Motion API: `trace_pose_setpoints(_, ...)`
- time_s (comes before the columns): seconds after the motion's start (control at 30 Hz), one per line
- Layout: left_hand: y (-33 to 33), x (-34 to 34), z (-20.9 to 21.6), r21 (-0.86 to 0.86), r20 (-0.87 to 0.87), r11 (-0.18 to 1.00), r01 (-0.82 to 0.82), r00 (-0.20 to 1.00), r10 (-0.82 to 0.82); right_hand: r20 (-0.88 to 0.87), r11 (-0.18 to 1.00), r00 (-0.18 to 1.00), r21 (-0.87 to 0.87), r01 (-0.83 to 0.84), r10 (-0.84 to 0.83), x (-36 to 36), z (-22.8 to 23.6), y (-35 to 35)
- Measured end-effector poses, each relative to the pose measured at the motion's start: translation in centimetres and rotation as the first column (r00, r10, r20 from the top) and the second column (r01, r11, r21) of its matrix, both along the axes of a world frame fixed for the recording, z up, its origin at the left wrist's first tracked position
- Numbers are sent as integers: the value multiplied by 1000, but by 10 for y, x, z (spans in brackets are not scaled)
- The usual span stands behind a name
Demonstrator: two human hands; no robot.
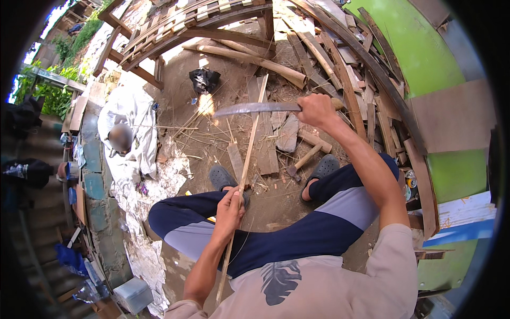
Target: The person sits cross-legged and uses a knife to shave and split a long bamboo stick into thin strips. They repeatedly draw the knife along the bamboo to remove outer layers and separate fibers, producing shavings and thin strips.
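My left hand [229,213] is closed around a long thin wooden strip [248,159], which looks like split bamboo. The strip slants from beside my waist up and away between my feet. In my right hand [317,110] is the handle of a machete [255,108] with a slightly curved blade. The blade points left and lies across the strip near its far end; whether it touches is hard to tell. Below it on the ground, a hammer-like tool [304,161] with a wooden handle lies near my right shoe [323,169].
Scrap planks [340,69] pile up at the right against a green wall [409,48]. A slatted wooden bench [196,26] stands at the far side. A black plastic bag [204,81] and thin splinters litter the dirt. White cloth [127,106] with a blurred round shape lies left.
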State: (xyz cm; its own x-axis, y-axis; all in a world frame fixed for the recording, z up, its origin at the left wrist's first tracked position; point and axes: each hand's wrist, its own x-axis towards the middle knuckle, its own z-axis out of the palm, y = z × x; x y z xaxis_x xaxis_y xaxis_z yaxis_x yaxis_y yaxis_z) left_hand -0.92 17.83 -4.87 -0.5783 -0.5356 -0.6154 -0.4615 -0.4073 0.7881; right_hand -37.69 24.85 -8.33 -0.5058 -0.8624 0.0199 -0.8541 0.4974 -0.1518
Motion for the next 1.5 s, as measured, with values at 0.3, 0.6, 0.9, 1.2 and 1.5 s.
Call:
trace_pose_setpoints(0.3,-37,15,32,627,-196,778,33,974,116,565,838,686,17,546,-458,-71,-13,21)
trace_pose_setpoints(0.6,-62,-57,45,437,-228,881,184,970,-89,976,751,81,-208,627,203,26,39,-18)
trace_pose_setpoints(0.9,-35,-100,42,294,-233,907,303,943,-239,918,622,59,-312,718,393,34,50,-4)
trace_pose_setpoints(1.2,-25,-99,33,57,-131,953,297,949,-288,929,604,83,-300,738,359,36,53,1)
trace_pose_setpoints(1.5,-29,-94,17,-56,-84,973,224,970,-228,517,805,854,-532,262,64,52,53,9)
